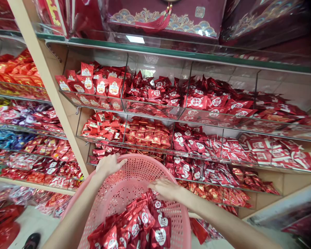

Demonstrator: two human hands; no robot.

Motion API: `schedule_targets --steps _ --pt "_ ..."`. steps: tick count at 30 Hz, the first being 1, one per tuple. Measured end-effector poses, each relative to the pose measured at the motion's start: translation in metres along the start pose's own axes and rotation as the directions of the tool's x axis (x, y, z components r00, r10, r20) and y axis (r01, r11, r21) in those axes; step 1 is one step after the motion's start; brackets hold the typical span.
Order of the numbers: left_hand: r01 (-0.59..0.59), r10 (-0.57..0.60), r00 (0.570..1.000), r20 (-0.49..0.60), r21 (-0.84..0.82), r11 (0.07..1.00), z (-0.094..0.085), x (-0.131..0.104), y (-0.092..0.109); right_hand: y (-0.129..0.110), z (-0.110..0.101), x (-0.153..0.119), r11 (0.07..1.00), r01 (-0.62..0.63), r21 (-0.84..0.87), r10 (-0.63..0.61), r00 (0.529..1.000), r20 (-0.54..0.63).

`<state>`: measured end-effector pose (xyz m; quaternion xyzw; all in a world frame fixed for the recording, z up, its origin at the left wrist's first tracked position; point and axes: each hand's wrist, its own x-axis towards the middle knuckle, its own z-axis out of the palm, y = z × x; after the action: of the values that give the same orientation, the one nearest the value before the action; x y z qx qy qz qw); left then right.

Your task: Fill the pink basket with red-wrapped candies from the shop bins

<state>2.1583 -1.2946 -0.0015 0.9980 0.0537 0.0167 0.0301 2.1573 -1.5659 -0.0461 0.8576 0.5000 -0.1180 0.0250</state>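
Note:
A pink perforated plastic basket [111, 204] is tilted in front of the shelves, with a heap of small red candy packets [134, 224] in its lower part. My left hand [109, 166] grips the basket's far rim at the left, the thumb stretched along the edge. Inside the basket, at its right side, my right hand [163, 189] rests over the top of the packets. Its fingers point left and are partly bent; a red packet shows just under them, and whether they hold it is unclear.
Glass-fronted shelves [155, 109] full of red packets span the view. A wooden upright [49, 86] parts them from more candy shelves at left. Large maroon boxes [166, 20] stand on top. Red bags [5, 224] and a dark shoe [32, 241] are low at left.

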Motion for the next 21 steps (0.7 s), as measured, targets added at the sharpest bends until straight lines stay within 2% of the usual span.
schedule_targets --steps 7,12,15,18,21 --pt "-0.008 0.008 1.0 -0.005 -0.004 1.0 0.003 0.002 -0.001 -0.008 0.003 -0.022 0.998 -0.014 0.063 0.018 0.998 -0.058" --pt "-0.009 0.009 1.0 -0.015 -0.031 0.999 0.006 0.004 -0.002 -0.021 0.012 -0.029 0.997 -0.051 0.065 0.05 0.999 0.011" --pt "0.003 -0.004 1.0 -0.025 -0.04 0.999 0.007 0.004 -0.003 -0.028 0.008 -0.034 0.995 -0.095 0.043 0.091 0.992 0.085" --pt "0.007 -0.009 0.999 -0.035 -0.051 0.999 0.008 0.005 -0.005 -0.031 -0.011 -0.038 0.993 -0.114 0.03 0.112 0.992 0.059" --pt "0.002 -0.005 0.999 -0.049 -0.067 0.998 0.009 0.006 -0.007 -0.031 -0.052 -0.041 0.995 -0.095 -0.02 0.091 0.984 -0.151"
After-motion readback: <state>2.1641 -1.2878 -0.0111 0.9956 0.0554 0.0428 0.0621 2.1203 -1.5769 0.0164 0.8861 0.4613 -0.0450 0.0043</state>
